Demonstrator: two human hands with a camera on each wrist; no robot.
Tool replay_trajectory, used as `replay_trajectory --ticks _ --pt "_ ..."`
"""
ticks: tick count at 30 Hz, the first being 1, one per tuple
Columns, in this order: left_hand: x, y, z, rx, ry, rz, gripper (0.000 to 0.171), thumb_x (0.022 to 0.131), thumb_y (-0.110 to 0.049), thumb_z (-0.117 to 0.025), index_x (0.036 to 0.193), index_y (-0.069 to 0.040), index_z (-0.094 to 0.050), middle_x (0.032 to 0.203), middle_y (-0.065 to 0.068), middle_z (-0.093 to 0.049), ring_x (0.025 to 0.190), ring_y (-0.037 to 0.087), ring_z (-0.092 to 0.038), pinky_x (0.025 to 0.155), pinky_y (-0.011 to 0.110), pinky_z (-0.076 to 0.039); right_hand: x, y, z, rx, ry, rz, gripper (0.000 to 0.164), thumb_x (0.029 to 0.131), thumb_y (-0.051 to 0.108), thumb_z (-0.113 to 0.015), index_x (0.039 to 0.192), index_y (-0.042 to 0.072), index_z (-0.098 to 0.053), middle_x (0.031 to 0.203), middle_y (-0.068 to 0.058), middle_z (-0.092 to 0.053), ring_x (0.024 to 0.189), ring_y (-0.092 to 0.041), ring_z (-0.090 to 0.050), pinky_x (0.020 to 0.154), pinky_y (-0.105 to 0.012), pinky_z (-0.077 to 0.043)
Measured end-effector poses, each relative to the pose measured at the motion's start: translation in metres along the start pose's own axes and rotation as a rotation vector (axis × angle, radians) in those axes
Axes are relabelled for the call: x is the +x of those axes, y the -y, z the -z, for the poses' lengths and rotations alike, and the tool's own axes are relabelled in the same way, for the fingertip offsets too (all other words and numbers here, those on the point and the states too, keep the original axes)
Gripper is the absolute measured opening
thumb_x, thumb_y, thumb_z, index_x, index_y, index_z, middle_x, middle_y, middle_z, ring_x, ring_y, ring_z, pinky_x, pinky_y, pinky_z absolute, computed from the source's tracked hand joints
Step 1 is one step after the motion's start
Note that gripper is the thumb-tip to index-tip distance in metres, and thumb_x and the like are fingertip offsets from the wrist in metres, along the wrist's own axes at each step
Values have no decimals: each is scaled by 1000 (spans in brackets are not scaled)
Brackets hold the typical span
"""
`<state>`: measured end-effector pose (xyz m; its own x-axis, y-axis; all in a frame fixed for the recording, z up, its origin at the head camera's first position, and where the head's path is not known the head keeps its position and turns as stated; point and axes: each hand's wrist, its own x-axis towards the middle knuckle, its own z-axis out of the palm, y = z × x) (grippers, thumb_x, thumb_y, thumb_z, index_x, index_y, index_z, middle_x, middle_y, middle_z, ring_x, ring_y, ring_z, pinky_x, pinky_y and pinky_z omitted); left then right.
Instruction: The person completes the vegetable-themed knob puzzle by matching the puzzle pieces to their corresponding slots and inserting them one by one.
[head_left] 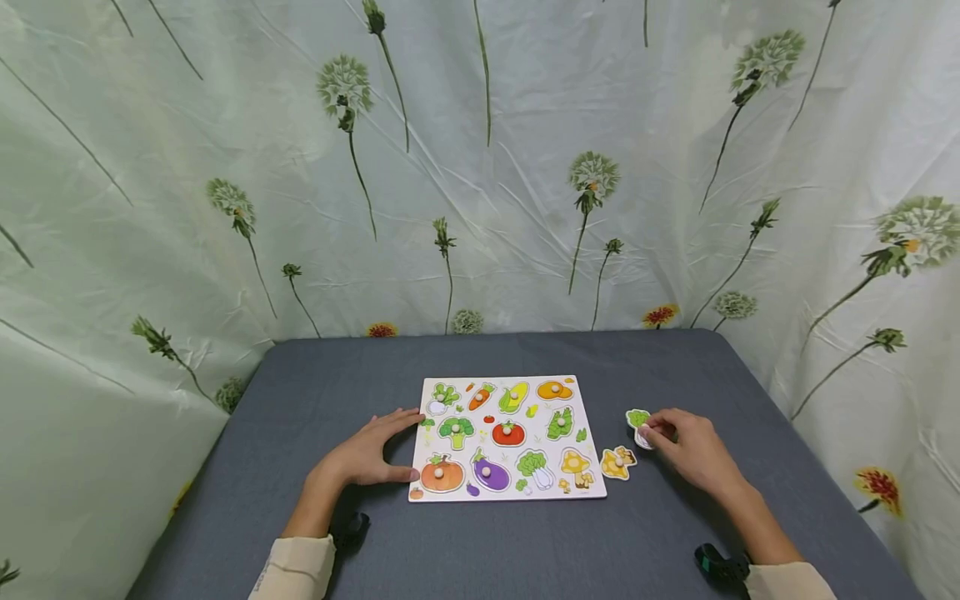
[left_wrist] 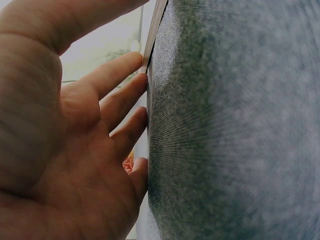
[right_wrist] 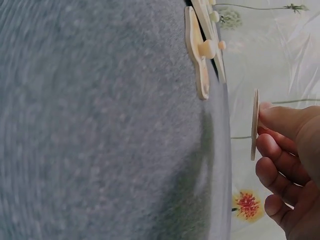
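Observation:
A white wooden knob puzzle board point(head_left: 480, 433) with vegetable pictures lies flat on the table. My left hand point(head_left: 378, 450) rests at its left side, fingers extended and thumb spread, with fingertips touching the board's edge; in the left wrist view the fingers point(left_wrist: 125, 107) look straight. My right hand point(head_left: 693, 450) pinches a green-and-white leafy vegetable puzzle piece point(head_left: 637, 423), right of the board. Edge-on in the right wrist view, this piece point(right_wrist: 255, 125) appears lifted off the cloth; the fingers hide its knob. A yellow mushroom puzzle piece point(head_left: 617, 463), knob up, lies between board and right hand.
Knobbed pieces such as the tomato point(head_left: 508, 433) and eggplant point(head_left: 491, 473) sit in the board. The leafy vegetable picture point(head_left: 535, 470) and mushroom picture point(head_left: 576, 468) on it show no knobs. Grey cloth point(head_left: 495, 550) covers the table; a dandelion-print curtain point(head_left: 510, 183) hangs behind.

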<state>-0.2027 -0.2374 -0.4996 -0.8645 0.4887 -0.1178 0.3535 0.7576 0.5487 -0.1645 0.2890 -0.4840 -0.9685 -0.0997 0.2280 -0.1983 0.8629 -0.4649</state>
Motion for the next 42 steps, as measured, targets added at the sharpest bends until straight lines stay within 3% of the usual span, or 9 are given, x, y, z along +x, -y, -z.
replay_trajectory --ticks 17,30,42 --pt "1 0 1 -2 0 10 93 78 -52 -83 156 -18 -46 164 12 -40 156 40 -27 123 71 -13 3 20 -1 -3 -25 40 10 92 20 -79 95 11 -74 85 3 -67 75 -9 -56 63 -26 -46" --pt "0 -1 0 -9 1 13 94 77 -51 -83 156 -18 -46 164 12 -40 156 40 -27 123 71 -13 6 38 -8 -5 35 51 10 93 22 -77 97 13 -74 86 4 -64 79 -10 -55 66 -28 -46" --pt "1 0 0 -18 -2 15 95 77 -50 -84 156 -17 -45 164 13 -40 156 41 -26 122 72 -11 9 55 -17 21 35 100 10 92 24 -78 97 16 -74 86 8 -63 80 -8 -55 69 -28 -49"
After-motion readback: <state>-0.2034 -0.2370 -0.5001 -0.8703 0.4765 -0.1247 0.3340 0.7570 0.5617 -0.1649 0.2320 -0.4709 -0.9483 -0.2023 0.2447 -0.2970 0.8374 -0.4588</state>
